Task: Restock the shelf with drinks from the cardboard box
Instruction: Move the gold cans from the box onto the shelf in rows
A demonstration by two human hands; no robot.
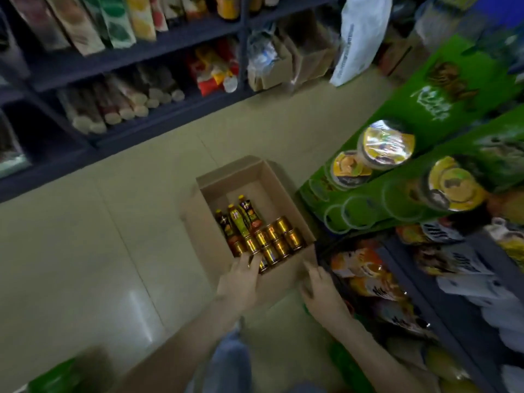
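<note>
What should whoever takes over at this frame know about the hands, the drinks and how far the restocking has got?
Left hand: at the near rim of the box, fingers over the cans; no grip can be made out.
Right hand: open, resting on the box's near right corner.
Things: the box stands open on the floor; gold cans fill its near end, and three bottles lie behind them.
Done: the far end of the box is bare.
Left: lift out the cans and bottles and shelve them.
</note>
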